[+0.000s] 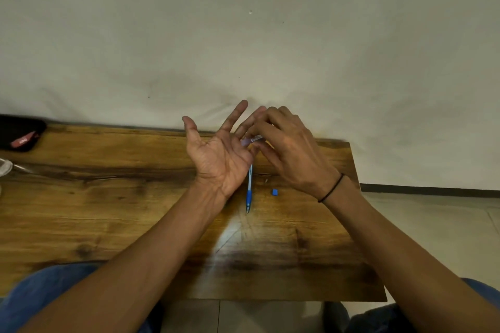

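Head view showed both hands raised over the wooden table (108, 197), meeting just above the middle of the frame. The left hand (219, 157) lay palm up, its fingers straight and spread, grasping nothing. The right hand (286, 154), back to the camera, had its fingers curled over the left fingertips and pinched a small clear piece (253, 139), which seemed to rest against the left fingers. That piece lay nearly level, its long axis running left to right across the frame.

Below the hands a blue pen (249, 192) lay on the table, its long axis running up and down the frame with its tip toward the bottom edge. A small blue cap (275, 192) sat just right of the pen, apart from it. The pen's upper end passed under the heel of the left hand, so that hand looked nearer to it.
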Demonstrator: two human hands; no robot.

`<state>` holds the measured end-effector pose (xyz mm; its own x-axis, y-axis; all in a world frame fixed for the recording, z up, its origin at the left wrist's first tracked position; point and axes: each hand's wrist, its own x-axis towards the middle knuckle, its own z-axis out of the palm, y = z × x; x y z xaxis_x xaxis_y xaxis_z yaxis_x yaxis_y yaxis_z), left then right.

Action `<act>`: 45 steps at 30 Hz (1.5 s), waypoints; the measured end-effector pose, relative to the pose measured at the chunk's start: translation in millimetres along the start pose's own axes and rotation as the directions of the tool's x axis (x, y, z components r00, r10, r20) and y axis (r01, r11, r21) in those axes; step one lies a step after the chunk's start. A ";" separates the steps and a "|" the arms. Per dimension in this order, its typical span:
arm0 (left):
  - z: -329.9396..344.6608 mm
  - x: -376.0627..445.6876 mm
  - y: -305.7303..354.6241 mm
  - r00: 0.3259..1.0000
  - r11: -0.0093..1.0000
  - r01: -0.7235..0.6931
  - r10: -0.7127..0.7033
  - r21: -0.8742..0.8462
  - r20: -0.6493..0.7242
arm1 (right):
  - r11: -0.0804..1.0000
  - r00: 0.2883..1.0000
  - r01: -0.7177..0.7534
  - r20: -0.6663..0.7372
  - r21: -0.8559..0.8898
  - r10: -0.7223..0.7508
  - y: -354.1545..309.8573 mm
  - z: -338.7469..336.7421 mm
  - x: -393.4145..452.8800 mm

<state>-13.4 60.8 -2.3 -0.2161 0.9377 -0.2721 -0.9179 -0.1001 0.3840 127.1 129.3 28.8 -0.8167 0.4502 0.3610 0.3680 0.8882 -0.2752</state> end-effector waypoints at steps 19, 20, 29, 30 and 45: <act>0.8 1.7 -5.6 0.996 0.992 -0.021 0.032 0.125 -0.087 | 0.987 0.994 0.101 0.065 -0.122 -0.093 1.1 -2.8 -1.3; 1.4 1.4 -5.6 0.996 0.991 -0.024 0.035 0.129 -0.085 | 0.989 0.994 0.095 0.063 -0.110 -0.088 0.8 -2.3 -1.2; 0.1 1.6 -5.6 0.994 0.991 -0.012 0.027 0.137 -0.105 | 0.988 0.993 0.116 0.029 -0.104 -0.114 2.8 -0.6 -3.4; 0.1 1.8 -5.6 0.994 0.990 -0.015 0.030 0.137 -0.107 | 0.988 0.994 0.109 0.029 -0.106 -0.106 2.6 -0.5 -3.3; 0.5 3.0 -5.3 0.993 0.993 -0.011 0.025 0.122 -0.119 | 0.993 0.998 0.069 0.001 -0.097 -0.069 4.5 3.0 -2.8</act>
<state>-9.0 64.4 -4.7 -0.2776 0.8884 -0.3656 -0.8682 -0.0690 0.4914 129.7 131.7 23.9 -0.8407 0.3879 0.3778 0.3522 0.9217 -0.1624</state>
